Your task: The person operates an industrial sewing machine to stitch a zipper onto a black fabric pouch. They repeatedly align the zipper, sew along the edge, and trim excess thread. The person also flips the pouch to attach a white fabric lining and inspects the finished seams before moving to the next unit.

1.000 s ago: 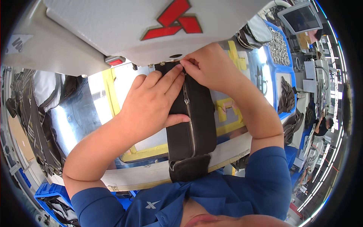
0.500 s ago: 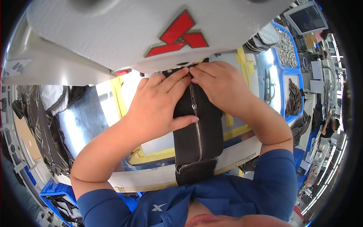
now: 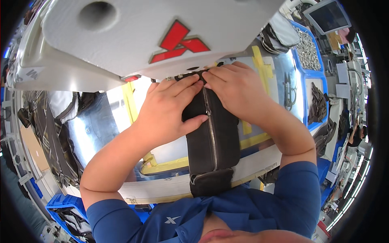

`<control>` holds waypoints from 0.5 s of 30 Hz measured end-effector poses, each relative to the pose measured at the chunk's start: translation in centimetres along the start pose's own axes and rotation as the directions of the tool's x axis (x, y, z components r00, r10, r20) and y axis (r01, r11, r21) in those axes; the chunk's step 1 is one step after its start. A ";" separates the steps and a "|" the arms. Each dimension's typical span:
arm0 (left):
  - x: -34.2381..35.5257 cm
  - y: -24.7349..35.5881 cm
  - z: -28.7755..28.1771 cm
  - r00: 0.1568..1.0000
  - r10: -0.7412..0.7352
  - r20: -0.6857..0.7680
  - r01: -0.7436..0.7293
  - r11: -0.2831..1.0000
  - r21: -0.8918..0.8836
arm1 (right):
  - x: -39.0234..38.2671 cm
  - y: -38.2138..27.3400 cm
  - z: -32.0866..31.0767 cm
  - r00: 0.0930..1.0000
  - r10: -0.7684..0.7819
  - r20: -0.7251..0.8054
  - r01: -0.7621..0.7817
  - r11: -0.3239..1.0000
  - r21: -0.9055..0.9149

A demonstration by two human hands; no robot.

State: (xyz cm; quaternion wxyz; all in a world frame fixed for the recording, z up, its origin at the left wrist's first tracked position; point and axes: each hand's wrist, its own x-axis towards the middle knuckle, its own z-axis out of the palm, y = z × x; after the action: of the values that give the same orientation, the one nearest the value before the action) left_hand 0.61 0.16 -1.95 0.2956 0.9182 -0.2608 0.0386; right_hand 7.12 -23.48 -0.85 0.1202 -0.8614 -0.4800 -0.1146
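A long black zippered fabric piece (image 3: 198, 146) lies lengthwise in front of me, its near end close to my shirt. A silver zipper (image 3: 214, 152) runs along its middle, and a second one curves across the near end. My left hand (image 3: 164, 107) rests on its left side with fingers stretched forward and thumb spread toward the zipper. On the other side my right hand (image 3: 241, 95) has fingers together, thumb tucked beside them, at the far end. Both sets of fingertips meet under the white sewing machine head (image 3: 109, 50), which hides the needle area.
Yellow tape (image 3: 129, 103) marks the table around the fabric. At right are black scissors (image 3: 288, 91) and a blue tray (image 3: 317, 75) with metal parts and dark fabric. Striped fabric (image 3: 44, 141) hangs at left, above a blue bin (image 3: 56, 201). A monitor (image 3: 329, 18) stands far right.
The view has shifted, so the machine head appears lower and farther left. My left thumb has slid slightly forward and left along the fabric. Otherwise my hands keep nearly the same places.
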 end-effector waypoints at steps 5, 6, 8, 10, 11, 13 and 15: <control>0.3 0.3 -0.8 0.999 -0.032 0.030 0.032 0.999 0.009 | 0.4 -0.4 -0.1 1.000 0.000 0.023 0.000 1.000 -0.020; 0.3 0.4 -1.1 0.998 -0.048 0.040 0.048 0.999 0.014 | 0.7 -0.5 0.3 1.000 -0.001 -0.005 0.001 1.000 -0.019; 0.3 0.1 -1.9 0.997 -0.072 0.035 0.072 0.997 0.010 | 1.4 -0.8 1.1 0.998 0.003 -0.064 -0.004 1.000 -0.015; -0.1 -0.4 -2.3 0.995 -0.094 0.022 0.094 0.996 0.008 | 2.7 -1.3 1.6 1.000 0.028 -0.002 -0.028 1.000 -0.013; -0.4 -0.8 -2.4 0.994 -0.105 0.012 0.105 0.994 0.008 | 3.1 -1.5 1.6 0.999 0.039 0.029 -0.039 0.999 -0.013; -0.7 -1.1 -2.5 0.994 -0.105 0.001 0.105 0.994 0.015 | 3.5 -2.0 1.3 0.999 0.036 0.014 -0.036 0.999 -0.012; -0.5 -1.0 -2.6 0.996 -0.086 -0.002 0.086 0.996 0.028 | 3.6 -2.3 1.3 0.999 0.045 0.010 -0.045 0.999 -0.026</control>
State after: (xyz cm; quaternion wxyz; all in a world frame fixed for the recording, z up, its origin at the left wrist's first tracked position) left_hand 0.90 2.48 -0.46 0.2842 0.9326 -0.2203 0.0300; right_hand 7.06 -19.06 -0.70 0.1089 -0.8741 -0.4596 -0.1136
